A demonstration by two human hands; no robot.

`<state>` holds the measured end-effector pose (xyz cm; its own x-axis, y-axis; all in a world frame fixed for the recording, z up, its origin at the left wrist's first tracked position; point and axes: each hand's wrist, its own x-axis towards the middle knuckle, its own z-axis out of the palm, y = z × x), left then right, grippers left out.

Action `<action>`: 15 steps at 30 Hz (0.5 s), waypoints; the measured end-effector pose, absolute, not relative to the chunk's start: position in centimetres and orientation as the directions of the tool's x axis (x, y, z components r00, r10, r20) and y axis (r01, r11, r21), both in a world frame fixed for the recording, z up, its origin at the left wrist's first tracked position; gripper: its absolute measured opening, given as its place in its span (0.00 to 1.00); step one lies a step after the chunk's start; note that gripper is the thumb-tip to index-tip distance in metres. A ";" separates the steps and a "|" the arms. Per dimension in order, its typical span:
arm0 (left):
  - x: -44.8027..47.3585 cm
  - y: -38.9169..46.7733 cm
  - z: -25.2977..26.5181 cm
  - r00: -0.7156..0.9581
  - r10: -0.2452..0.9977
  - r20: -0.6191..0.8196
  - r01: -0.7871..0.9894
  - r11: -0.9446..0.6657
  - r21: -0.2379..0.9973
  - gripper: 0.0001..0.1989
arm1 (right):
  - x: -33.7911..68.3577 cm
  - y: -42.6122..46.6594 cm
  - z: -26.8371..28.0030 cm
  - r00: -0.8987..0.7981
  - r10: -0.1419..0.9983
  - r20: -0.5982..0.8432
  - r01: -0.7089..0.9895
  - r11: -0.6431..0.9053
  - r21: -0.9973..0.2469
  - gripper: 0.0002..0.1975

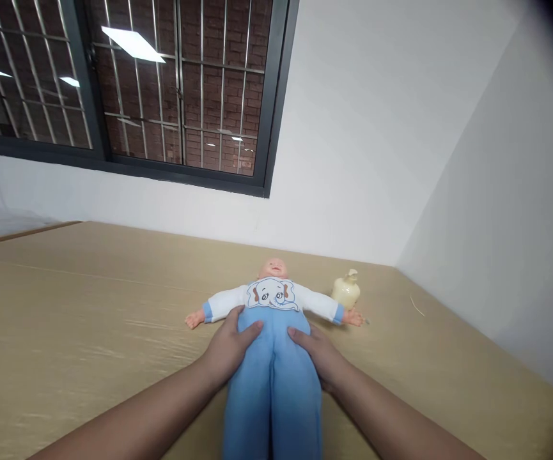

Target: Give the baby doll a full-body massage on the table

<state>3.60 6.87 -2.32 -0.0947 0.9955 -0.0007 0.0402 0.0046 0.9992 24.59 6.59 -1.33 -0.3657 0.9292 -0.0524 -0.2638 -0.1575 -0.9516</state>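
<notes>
A baby doll (273,354) lies on its back on the table, head away from me, arms spread wide. It wears a white top with blue cuffs, an elephant bib front and light blue trousers. My left hand (233,342) grips the doll's left-side hip in the picture, thumb on top of the trousers. On the opposite hip, my right hand (321,351) holds on the same way, its thumb over the front. The fingers of both hands are partly hidden beneath the doll's sides. The lower ends of the legs run out of view.
A cream-coloured bottle or jar (346,292) stands beside the doll's arm on the right. A thin pale strip (417,306) lies further right on the tan table (113,306). White walls and a barred window (180,89) rise behind.
</notes>
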 end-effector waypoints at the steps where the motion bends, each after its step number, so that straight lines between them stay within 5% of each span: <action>1: 3.5 7.1 -2.4 -0.111 0.994 0.007 0.114 0.006 0.993 0.34 | 24.6 6.7 -1.3 -0.356 0.933 -0.057 -0.238 -0.150 -0.960 0.34; 7: 3.0 7.5 -2.3 -0.047 0.988 0.148 0.432 -0.114 0.895 0.27 | 25.5 7.9 -2.4 -0.184 0.983 -0.007 0.106 0.013 -0.994 0.32; 11: 2.7 7.7 -2.3 -0.045 0.980 0.196 0.534 -0.142 0.833 0.30 | 26.2 8.4 -3.1 -0.014 0.976 0.219 0.343 0.210 -0.915 0.32; 15: 2.6 7.4 -1.8 -0.041 0.968 0.249 0.570 -0.182 0.801 0.24 | 26.2 8.2 -2.9 -0.034 0.943 0.331 0.442 0.312 -0.841 0.21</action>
<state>2.64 7.37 -1.83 -0.0412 0.9675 0.2495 0.5702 -0.1822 0.8010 26.16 8.22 -2.90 -0.0339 0.9429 0.3315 0.4417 0.3117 -0.8413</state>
